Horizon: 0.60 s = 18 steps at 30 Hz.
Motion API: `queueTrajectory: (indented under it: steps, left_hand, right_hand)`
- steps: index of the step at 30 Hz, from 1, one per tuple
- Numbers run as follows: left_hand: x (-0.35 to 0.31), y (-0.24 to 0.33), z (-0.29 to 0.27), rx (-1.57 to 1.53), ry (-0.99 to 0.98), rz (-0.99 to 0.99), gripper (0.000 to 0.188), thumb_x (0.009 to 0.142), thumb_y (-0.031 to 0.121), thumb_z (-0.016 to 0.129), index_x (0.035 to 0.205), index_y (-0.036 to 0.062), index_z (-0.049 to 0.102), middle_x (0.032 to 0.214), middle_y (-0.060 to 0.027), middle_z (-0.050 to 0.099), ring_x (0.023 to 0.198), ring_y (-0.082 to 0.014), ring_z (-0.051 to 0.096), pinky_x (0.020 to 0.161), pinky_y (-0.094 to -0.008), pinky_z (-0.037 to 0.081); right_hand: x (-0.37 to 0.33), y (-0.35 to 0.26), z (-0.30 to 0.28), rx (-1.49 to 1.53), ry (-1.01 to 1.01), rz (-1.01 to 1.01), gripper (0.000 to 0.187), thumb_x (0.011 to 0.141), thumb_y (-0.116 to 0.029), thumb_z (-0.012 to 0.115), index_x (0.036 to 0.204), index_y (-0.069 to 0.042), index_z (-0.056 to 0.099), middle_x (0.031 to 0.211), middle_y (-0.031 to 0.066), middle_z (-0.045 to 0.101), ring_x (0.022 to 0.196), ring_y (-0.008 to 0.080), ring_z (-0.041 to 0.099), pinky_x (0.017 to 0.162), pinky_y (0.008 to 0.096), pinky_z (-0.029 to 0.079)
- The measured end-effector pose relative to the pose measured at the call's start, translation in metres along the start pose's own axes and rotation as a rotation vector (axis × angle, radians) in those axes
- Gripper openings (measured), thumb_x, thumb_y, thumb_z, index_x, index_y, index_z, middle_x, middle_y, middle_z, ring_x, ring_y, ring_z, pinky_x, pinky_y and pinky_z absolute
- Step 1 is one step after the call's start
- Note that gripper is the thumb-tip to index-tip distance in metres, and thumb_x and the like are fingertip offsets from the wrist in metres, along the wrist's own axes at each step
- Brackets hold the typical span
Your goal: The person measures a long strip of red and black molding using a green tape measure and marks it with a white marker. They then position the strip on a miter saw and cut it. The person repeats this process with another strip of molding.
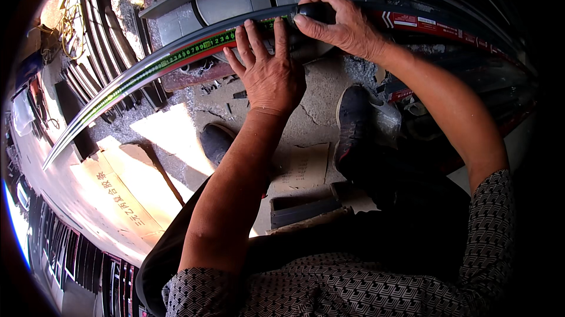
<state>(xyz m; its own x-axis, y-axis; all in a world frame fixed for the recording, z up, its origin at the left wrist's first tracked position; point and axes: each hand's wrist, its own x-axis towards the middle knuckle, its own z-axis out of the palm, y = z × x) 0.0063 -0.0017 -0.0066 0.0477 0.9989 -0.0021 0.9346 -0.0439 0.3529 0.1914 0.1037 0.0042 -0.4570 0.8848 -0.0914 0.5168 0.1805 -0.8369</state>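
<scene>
A long, thin dark strip (200, 34) with a red band curves across the upper part of the head view, its far left end shiny in the light. Along it lies a green numbered tape measure blade (176, 56). My left hand (272, 79) rests on the strip and blade with its fingers spread, covering part of the numbers. Just right of it, my right hand (347, 29) grips the black rounded tape measure case (315, 11) between thumb and fingers. The exact meeting point of blade and case is partly hidden.
Grey metal blocks (229, 2) stand behind the strip. Red-labelled dark strips (435, 26) extend right. Bundled black strips (106, 29) lie at left, cardboard (120, 193) on the floor below. A clear plastic bag (385, 118) lies beside my shoe (351, 117).
</scene>
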Motion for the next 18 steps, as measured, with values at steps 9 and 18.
queueTrajectory:
  steps: [9,18]
  left_hand:
    - [-0.0002,-0.0003,0.0014,-0.007,0.003,-0.002,0.083,0.084,0.024,0.065,0.160,0.0159,0.034,0.163,-0.0341,0.023,0.153,-0.0536,0.015,0.118,-0.0744,0.006]
    - [-0.0001,0.0000,0.0010,-0.003,-0.002,-0.004,0.083,0.084,0.024,0.064,0.160,0.0159,0.033,0.163,-0.0340,0.022,0.153,-0.0536,0.015,0.118,-0.0744,0.006]
  right_hand:
    - [0.0000,-0.0008,0.0002,-0.002,-0.003,-0.010,0.078,0.085,-0.073,0.071,0.122,-0.004,0.063,0.109,0.0173,0.067,0.105,0.0275,0.068,0.091,0.0370,0.056]
    - [-0.0012,-0.0021,-0.0010,0.010,-0.022,0.020,0.081,0.084,-0.075,0.070,0.123,-0.004,0.063,0.111,0.0178,0.066,0.105,0.0278,0.068,0.090,0.0372,0.057]
